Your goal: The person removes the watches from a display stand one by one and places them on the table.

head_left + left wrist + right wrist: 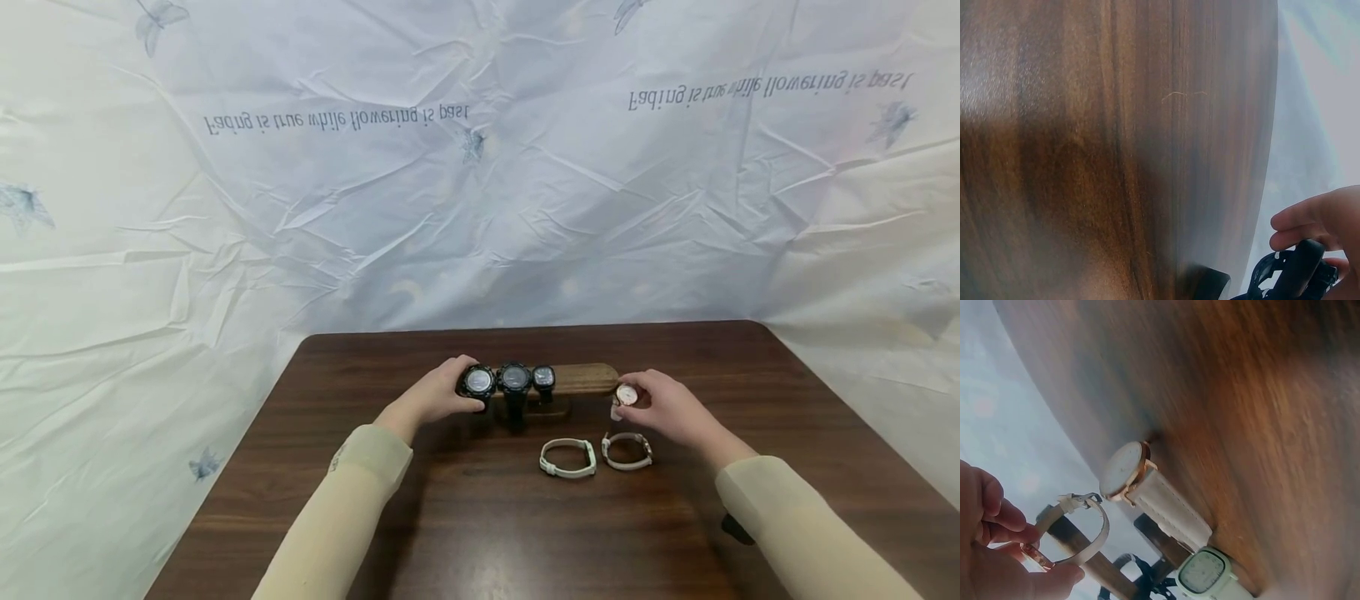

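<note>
A wooden watch stand sits mid-table with three black watches on its left part. My left hand grips the leftmost black watch; the left wrist view shows curled fingers over that black watch. My right hand pinches a white-strapped watch with a rose-gold case at the stand's right end. In the right wrist view its strap loop hangs around the bar's end beside my fingers.
Two pale watches lie on the brown table in front of the stand: a square-faced one and a round one. Crinkled white sheeting rises behind and beside the table.
</note>
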`<action>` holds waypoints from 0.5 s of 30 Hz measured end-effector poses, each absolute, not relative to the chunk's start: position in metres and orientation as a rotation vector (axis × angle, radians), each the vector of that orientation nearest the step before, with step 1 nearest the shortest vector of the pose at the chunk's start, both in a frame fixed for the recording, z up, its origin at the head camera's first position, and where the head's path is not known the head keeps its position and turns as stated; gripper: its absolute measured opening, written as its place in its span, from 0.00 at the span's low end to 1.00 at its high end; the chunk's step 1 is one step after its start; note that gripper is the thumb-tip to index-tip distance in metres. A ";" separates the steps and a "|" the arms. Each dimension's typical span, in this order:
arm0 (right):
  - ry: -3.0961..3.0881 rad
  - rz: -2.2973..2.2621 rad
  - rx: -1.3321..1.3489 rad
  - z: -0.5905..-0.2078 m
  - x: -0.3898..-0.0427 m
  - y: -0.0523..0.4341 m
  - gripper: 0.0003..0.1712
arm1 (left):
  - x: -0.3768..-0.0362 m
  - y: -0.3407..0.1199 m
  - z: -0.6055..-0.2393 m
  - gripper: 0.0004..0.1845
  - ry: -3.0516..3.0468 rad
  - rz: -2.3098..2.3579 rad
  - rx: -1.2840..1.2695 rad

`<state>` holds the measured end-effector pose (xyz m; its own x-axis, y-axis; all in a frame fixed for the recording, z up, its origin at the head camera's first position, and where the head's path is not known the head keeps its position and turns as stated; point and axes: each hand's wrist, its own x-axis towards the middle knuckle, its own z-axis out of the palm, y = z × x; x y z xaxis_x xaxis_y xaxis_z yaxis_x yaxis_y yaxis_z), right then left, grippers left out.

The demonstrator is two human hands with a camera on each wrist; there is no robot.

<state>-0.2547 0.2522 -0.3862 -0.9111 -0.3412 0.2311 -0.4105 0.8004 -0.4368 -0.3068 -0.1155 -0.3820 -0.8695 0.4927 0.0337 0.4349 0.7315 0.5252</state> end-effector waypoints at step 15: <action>-2.816 0.737 0.686 -0.381 -0.241 0.232 0.29 | -0.305 -0.116 -0.381 0.32 2.812 0.824 0.756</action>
<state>-0.2412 0.2318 -0.3811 -0.8841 -0.3924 0.2538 -0.4664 0.7748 -0.4268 -0.3051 -0.1162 -0.3807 -0.8690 0.4941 0.0287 0.4315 0.7279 0.5328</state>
